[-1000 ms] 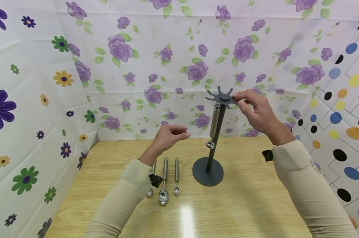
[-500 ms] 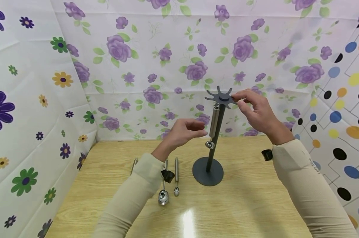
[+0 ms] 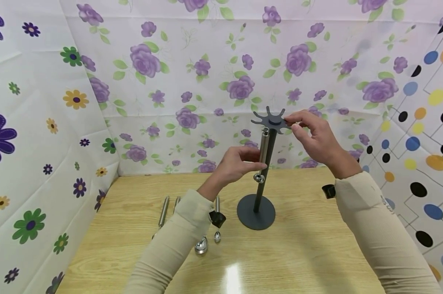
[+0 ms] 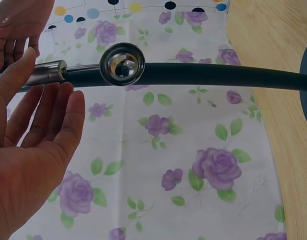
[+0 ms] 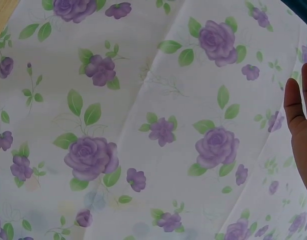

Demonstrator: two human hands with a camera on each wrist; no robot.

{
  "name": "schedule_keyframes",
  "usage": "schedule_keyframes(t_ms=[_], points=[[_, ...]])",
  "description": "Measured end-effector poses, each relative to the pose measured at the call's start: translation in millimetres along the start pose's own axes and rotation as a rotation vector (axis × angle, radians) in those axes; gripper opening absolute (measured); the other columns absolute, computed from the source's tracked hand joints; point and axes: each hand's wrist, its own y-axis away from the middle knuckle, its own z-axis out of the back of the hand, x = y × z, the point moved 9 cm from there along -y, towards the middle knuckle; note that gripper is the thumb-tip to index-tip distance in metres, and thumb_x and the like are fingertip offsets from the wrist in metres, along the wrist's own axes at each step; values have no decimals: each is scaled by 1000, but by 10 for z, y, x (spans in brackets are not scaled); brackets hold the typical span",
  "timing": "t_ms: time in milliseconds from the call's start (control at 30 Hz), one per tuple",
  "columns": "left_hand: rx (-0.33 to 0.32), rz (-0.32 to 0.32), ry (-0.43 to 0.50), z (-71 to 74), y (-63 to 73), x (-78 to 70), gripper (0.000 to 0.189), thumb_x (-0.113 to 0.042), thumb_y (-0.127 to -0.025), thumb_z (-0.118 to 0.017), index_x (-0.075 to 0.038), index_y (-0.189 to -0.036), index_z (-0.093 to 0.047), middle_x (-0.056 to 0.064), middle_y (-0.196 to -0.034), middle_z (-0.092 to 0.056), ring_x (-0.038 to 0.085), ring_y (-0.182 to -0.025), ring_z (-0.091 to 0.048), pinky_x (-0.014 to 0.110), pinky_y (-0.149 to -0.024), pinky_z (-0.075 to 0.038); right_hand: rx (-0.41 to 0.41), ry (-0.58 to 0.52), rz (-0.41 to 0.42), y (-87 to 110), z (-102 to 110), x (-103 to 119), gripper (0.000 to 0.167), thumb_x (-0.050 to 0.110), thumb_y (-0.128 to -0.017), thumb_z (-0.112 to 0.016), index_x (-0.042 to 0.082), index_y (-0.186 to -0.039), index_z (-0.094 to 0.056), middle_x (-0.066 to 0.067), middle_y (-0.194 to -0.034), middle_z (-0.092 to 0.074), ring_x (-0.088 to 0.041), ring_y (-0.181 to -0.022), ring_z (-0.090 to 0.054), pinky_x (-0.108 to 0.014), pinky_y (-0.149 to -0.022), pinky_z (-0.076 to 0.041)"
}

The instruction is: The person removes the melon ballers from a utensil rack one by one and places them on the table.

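Observation:
From the dark spoked top of a utensil stand [image 3: 268, 163] hangs a steel melon baller [image 3: 264, 143], its small bowl down beside the pole. My left hand [image 3: 238, 164] has thumb and fingers on either side of the lower handle, pinching it; in the left wrist view the round bowl [image 4: 122, 64] shows beyond the fingers. With thumb and index finger, my right hand [image 3: 315, 136] holds a spoke at the right of the stand's top. Only part of that hand [image 5: 302, 130] shows in the right wrist view.
Several steel utensils lie on the wooden table [image 3: 309, 245] at left, including a large scoop [image 3: 201, 246], a small-bowled tool [image 3: 217, 237] and another handle [image 3: 164, 211]. My left sleeve partly covers them. Floral cloth [image 3: 192, 81] hangs behind the table.
My left hand has moved right from over the table to the hanging melon baller and taken its handle. The right hand has stayed on the stand's top.

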Motion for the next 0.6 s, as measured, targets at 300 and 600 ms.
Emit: schedule_keyframes(t_ms=[300, 600], points=[[-12, 10, -28, -31, 12, 11, 30, -9, -88, -78, -3, -116, -74, 10, -106, -72, 18, -96, -69, 29, -81, -58, 1, 10, -4, 1, -2, 10, 26, 7, -103, -51, -6, -121, -65, -19, -115, -66, 3, -101, -53, -22, -85, -41], [8, 22, 18, -8, 76, 10, 31, -6, -89, -76, 0, -119, -72, 15, -107, -71, 20, -92, -69, 30, -79, -60, -11, -10, -8, 1, -7, 12, 25, 4, -102, -52, -6, -121, -65, -19, -115, -66, 1, -105, -53, -20, -88, -41]])
